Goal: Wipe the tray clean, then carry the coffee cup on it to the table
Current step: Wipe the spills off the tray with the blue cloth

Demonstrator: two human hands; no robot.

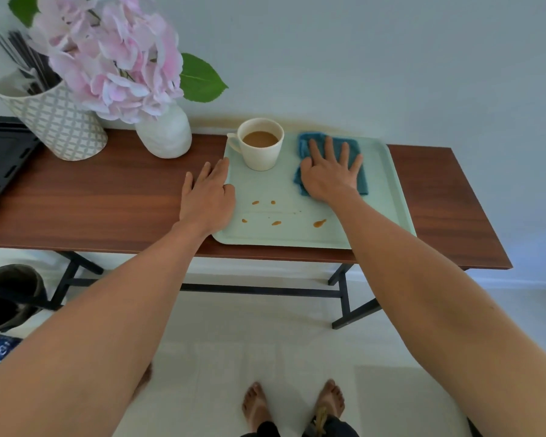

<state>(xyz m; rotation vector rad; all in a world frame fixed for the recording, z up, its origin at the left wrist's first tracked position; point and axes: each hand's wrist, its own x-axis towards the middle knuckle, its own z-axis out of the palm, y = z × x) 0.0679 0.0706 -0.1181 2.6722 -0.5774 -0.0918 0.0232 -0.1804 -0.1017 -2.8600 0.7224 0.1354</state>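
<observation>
Two bare forearms fill the near part of the view, with bare feet (292, 405) on a pale floor below them. They reach out to a wooden bench (108, 197) against the wall. The left hand (207, 197) lies flat and open, fingers together, its thumb side resting on the left rim of the tray (388, 197); it grips nothing and looks to be steadying the tray. The right hand (330, 173) is spread wide, palm down, pressing a blue cloth (306, 143) onto the tray's far right part.

The cup (260, 145) of milky coffee stands upright in the far left corner of the tray, handle to the left, just beside the cloth but apart from it. Several brown drips (276, 223) lie along the near part of the tray, none yet reached by the cloth.

Wiping appears barely begun. To do it well, the cloth should be drawn towards the near edge in overlapping strokes, flat pressure kept under the palm, gathering the drips rather than smearing them sideways. The left hand should hold the rim firmly (a sliding tray could slop the coffee), and strokes near the cup should be short and slow.

To the left stand a white vase (164, 134) of pink flowers and a patterned holder (60, 121).
</observation>
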